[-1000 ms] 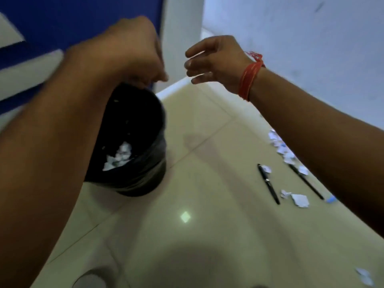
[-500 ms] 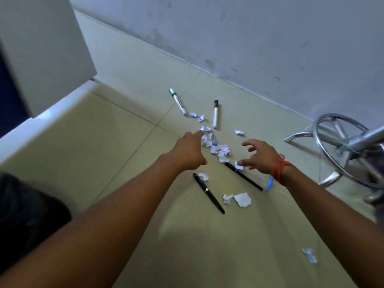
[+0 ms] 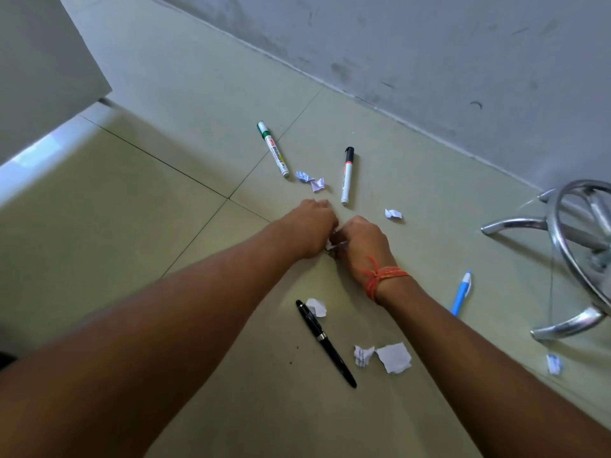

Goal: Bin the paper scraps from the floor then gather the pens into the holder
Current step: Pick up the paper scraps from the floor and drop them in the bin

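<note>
My left hand (image 3: 312, 228) and my right hand (image 3: 362, 242) are down on the floor side by side, both closed around a pile of small white paper scraps (image 3: 334, 244) that shows between them. More scraps lie loose: two beside the markers (image 3: 312, 181), one to the right (image 3: 393, 214), one by the black pen (image 3: 316, 306), two nearer me (image 3: 385, 357) and one under the stool (image 3: 553, 363). A green-capped marker (image 3: 272, 148), a black-capped marker (image 3: 347, 175), a black pen (image 3: 325, 343) and a blue pen (image 3: 462, 292) lie on the tiles.
A chrome stool base (image 3: 568, 246) stands at the right. A grey wall (image 3: 429, 54) runs along the far side, and a white panel (image 3: 43, 61) juts in at the upper left. The bin and pen holder are out of view.
A second ago both hands were over the black bin. The view has swung to the floor, and both hands have come down and closed together on the scrap pile.
</note>
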Action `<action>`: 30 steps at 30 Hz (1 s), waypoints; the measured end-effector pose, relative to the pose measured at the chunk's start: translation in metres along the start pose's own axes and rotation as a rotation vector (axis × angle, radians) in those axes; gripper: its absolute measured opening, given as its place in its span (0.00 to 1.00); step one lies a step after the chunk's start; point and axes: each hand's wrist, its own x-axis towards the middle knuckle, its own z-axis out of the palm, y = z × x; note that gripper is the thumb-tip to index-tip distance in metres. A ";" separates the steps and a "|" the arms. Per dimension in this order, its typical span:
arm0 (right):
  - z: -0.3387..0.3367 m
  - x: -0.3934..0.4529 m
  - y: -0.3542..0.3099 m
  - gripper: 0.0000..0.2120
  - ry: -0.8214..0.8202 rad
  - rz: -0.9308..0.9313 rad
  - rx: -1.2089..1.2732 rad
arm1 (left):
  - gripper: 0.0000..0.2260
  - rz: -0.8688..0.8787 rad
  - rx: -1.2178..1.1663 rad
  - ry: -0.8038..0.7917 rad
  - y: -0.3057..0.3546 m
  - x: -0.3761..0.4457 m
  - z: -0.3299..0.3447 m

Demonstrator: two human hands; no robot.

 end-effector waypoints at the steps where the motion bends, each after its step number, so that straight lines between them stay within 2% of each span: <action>1: 0.000 -0.001 0.000 0.14 0.003 0.002 -0.013 | 0.09 -0.004 0.023 0.034 0.003 -0.005 0.000; 3: 0.002 -0.002 0.000 0.19 -0.005 -0.023 -0.043 | 0.09 -0.034 0.085 0.041 0.011 -0.015 0.002; 4: 0.002 -0.003 -0.002 0.19 0.007 -0.020 -0.031 | 0.09 -0.050 0.092 0.043 0.014 -0.021 0.002; 6: 0.005 -0.004 -0.005 0.11 0.060 0.012 0.039 | 0.08 -0.127 0.003 0.084 0.017 -0.027 0.006; 8: 0.008 -0.003 -0.003 0.05 0.099 0.122 0.220 | 0.06 -0.273 -0.179 0.169 0.013 -0.030 0.010; 10: 0.007 -0.005 -0.004 0.04 0.067 0.273 0.486 | 0.08 -0.463 -0.426 0.261 0.006 -0.037 0.011; 12: 0.001 -0.010 -0.009 0.03 -0.004 0.423 0.909 | 0.06 -0.618 -0.684 0.342 0.001 -0.053 0.005; 14: -0.009 -0.019 -0.020 0.04 -0.047 0.499 1.335 | 0.04 -0.716 -0.880 0.430 0.000 -0.077 -0.009; 15: -0.015 -0.025 -0.030 0.05 -0.062 0.493 1.444 | 0.03 -0.748 -0.962 0.492 0.001 -0.094 -0.019; 19: -0.049 -0.051 -0.086 0.05 -0.197 0.293 1.549 | 0.04 -0.755 -1.168 0.772 0.015 -0.166 -0.066; 23: -0.093 -0.077 -0.177 0.06 -0.348 0.002 1.520 | 0.02 -0.684 -1.082 0.996 0.028 -0.250 -0.117; 25: -0.112 -0.100 -0.237 0.06 -0.440 -0.184 1.480 | 0.02 -0.727 -0.961 1.093 0.021 -0.308 -0.140; 27: -0.127 -0.124 -0.286 0.06 -0.490 -0.338 1.406 | 0.03 -0.796 -0.819 1.124 0.010 -0.357 -0.152; 30: -0.121 -0.158 -0.354 0.02 -0.515 -0.573 1.180 | 0.01 -1.055 -0.589 1.050 -0.008 -0.432 -0.155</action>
